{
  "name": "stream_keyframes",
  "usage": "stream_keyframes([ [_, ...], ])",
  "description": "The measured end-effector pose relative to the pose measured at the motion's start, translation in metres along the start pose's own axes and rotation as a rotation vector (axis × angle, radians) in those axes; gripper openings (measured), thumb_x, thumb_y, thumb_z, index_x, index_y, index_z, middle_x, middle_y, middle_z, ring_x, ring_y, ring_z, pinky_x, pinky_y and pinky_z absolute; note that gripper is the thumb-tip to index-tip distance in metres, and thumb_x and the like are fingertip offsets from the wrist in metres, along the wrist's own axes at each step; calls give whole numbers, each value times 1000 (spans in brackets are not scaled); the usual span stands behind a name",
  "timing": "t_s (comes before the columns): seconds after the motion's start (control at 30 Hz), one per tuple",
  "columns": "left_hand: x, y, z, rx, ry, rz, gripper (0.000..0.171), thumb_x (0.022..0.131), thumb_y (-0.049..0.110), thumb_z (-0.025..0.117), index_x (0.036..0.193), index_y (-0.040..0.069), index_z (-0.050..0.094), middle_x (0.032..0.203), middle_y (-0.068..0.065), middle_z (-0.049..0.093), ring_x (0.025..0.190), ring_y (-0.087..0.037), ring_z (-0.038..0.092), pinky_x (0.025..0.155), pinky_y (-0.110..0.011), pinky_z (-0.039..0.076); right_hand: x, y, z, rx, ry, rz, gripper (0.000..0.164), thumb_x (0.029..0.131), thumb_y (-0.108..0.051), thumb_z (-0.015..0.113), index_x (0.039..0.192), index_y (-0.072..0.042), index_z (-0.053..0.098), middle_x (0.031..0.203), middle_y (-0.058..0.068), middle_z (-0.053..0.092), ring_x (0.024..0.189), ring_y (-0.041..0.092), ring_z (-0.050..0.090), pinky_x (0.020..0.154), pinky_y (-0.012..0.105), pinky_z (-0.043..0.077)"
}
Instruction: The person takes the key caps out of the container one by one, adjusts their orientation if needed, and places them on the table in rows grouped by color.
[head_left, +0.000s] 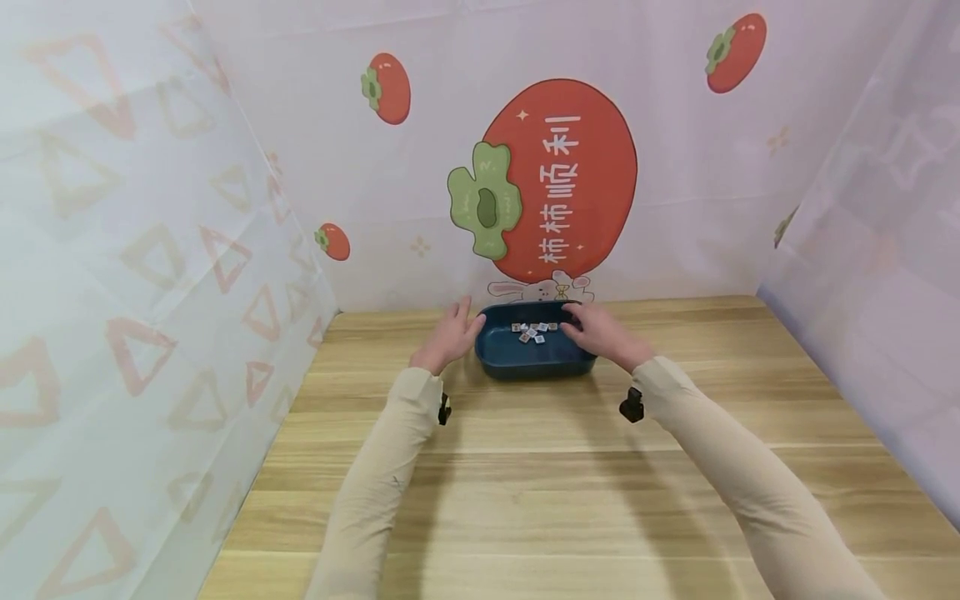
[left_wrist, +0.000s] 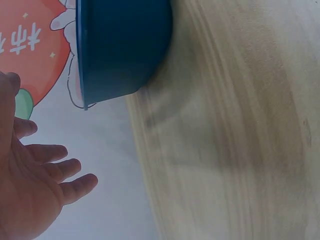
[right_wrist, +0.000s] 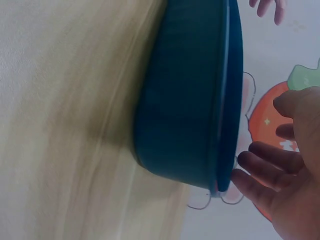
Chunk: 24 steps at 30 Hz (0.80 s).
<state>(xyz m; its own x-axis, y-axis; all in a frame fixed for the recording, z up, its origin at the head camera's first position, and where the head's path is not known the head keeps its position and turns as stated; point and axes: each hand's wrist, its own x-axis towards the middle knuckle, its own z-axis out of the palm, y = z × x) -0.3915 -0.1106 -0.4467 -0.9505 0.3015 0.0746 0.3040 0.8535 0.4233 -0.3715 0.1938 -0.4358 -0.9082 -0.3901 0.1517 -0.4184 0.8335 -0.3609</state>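
Note:
A dark blue oval basin point(head_left: 534, 369) stands on the wooden table near the back wall. Inside it lie several small square tiles point(head_left: 539, 339), some white and some brownish. My left hand point(head_left: 447, 337) is beside the basin's left end; in the left wrist view its fingers point(left_wrist: 74, 189) are spread and loosely bent, with nothing held. Over the right end of the basin, my right hand point(head_left: 604, 335) reaches in from the side. The right wrist view has its relaxed fingers point(right_wrist: 257, 165) close to the rim, holding nothing.
The table point(head_left: 517, 467) has a wood-grain top. Right behind the basin rises a white cloth wall point(head_left: 420, 183) with printed persimmons, and a patterned side wall point(head_left: 150, 275) flanks the table on the left. Another pale wall point(head_left: 870, 275) bounds the right side.

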Motion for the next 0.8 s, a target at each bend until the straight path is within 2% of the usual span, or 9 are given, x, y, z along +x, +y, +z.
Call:
stream_keyframes([
  [0.07, 3, -2, 4, -1, 4, -1, 71, 104, 50, 30, 157, 6, 15, 159, -25, 25, 147, -37, 30, 120, -47, 27, 1, 0, 4, 7, -16, 0, 49, 98, -25, 57, 138, 3, 51, 113, 22, 67, 95, 31, 64, 87, 48, 55],
  [0.27, 6, -4, 12, 28, 27, 1, 69, 105, 47, 30, 154, -1, 21, 157, -24, 29, 145, -36, 32, 120, -46, 28, 7, -2, 16, 27, -20, -3, 45, 99, -25, 55, 134, 4, 56, 124, 23, 64, 109, 34, 63, 97, 51, 51],
  [0.53, 6, 4, 17, 65, 48, 30, 61, 105, 45, 31, 143, -3, 35, 145, -26, 40, 134, -39, 39, 114, -50, 35, 18, -1, 34, 43, -60, 34, 38, 97, -19, 58, 128, 3, 62, 113, 18, 67, 92, 25, 59, 88, 45, 54],
  [0.63, 7, 6, 20, 81, 37, 27, 64, 106, 45, 29, 145, -5, 33, 149, -27, 35, 138, -40, 34, 116, -51, 31, 22, -3, 40, 44, -62, 48, 36, 97, -17, 59, 127, 3, 63, 111, 17, 67, 90, 24, 59, 85, 44, 54],
  [0.8, 10, 8, 25, 94, 2, 4, 72, 105, 48, 25, 153, -6, 22, 161, -26, 19, 150, -40, 17, 123, -48, 19, 26, -5, 47, 32, -69, 57, 35, 96, -17, 60, 125, 2, 64, 109, 17, 67, 87, 24, 58, 82, 42, 53],
])
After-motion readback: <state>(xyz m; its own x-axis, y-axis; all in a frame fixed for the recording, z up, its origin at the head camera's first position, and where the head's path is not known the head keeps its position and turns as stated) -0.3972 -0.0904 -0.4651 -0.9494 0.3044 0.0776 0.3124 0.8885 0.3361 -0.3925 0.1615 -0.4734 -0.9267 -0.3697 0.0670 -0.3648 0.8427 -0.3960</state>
